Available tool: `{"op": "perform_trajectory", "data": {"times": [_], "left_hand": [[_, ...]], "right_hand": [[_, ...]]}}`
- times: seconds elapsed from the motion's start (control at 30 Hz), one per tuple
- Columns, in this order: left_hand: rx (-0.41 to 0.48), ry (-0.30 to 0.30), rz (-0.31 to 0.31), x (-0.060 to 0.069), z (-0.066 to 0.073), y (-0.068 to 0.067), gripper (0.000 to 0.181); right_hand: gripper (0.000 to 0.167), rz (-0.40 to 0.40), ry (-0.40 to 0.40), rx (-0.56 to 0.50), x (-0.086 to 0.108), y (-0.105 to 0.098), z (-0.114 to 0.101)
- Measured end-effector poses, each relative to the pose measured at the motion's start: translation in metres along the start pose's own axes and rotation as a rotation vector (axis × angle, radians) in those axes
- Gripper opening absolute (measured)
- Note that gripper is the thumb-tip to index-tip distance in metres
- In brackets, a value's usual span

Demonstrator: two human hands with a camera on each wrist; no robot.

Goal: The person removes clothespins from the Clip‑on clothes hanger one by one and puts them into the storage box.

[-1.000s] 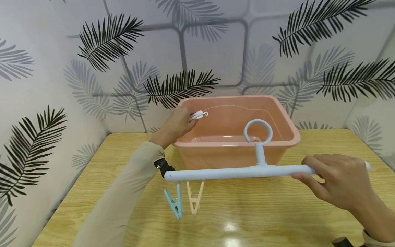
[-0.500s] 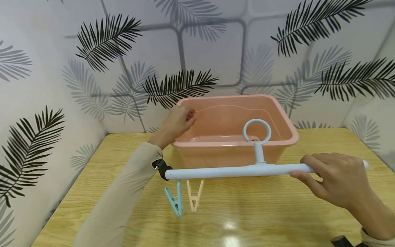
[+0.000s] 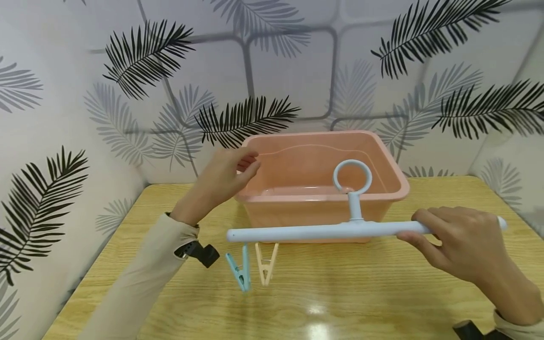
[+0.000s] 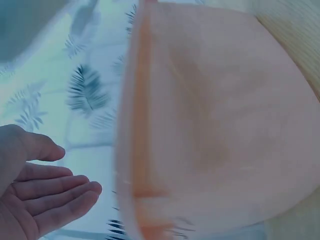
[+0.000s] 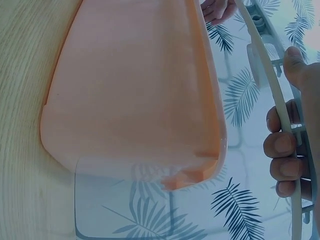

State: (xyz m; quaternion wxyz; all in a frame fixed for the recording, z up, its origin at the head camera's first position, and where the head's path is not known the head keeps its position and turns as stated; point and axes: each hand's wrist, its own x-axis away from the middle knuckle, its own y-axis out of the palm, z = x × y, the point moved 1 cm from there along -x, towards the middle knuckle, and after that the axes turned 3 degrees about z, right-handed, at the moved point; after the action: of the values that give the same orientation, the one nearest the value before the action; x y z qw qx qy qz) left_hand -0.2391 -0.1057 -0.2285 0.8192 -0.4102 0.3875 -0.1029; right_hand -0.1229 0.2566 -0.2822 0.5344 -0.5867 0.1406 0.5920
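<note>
A pale blue clip hanger (image 3: 306,232), a bar with a ring hook (image 3: 352,177) on top, is held level in front of the pink tub (image 3: 272,215). My right hand (image 3: 461,245) grips its right end, with fingers wrapped round the bar in the right wrist view. A blue peg (image 3: 241,271) and a cream peg (image 3: 266,267) show under the bar's left half and seem to hang from it. My left hand (image 3: 223,179) is above the tub's left rim, holding nothing. In the left wrist view its fingers (image 4: 65,195) are loosely extended, apart from the tub.
The tub stands at the back of the wooden table (image 3: 340,293), against a leaf-patterned wall (image 3: 289,71). Part of its floor is hidden behind the front rim.
My left hand held a small white hooked clip over the tub and let it go; the clip is out of sight. That hand has drawn back left. The hanger rose slightly.
</note>
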Motion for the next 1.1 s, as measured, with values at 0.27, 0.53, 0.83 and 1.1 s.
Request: {"op": "perform_trajectory", "data": {"times": [0.27, 0.53, 0.83, 1.1], "left_hand": [[-0.100, 0.147, 0.237, 0.035, 0.044, -0.029, 0.013], [-0.189, 0.218, 0.350, 0.068, 0.069, -0.026, 0.002], [-0.146, 0.254, 0.265, 0.088, 0.084, -0.009, 0.004], [-0.244, 0.260, 0.221, 0.100, 0.090, 0.007, 0.007]], "right_hand": [[0.062, 0.012, -0.006, 0.026, -0.004, -0.001, 0.003], [0.061, 0.010, 0.002, 0.037, -0.004, 0.000, 0.003], [0.061, 0.018, 0.008, 0.048, -0.008, 0.001, 0.003], [0.061, 0.031, 0.000, 0.053, -0.013, 0.002, 0.001]]}}
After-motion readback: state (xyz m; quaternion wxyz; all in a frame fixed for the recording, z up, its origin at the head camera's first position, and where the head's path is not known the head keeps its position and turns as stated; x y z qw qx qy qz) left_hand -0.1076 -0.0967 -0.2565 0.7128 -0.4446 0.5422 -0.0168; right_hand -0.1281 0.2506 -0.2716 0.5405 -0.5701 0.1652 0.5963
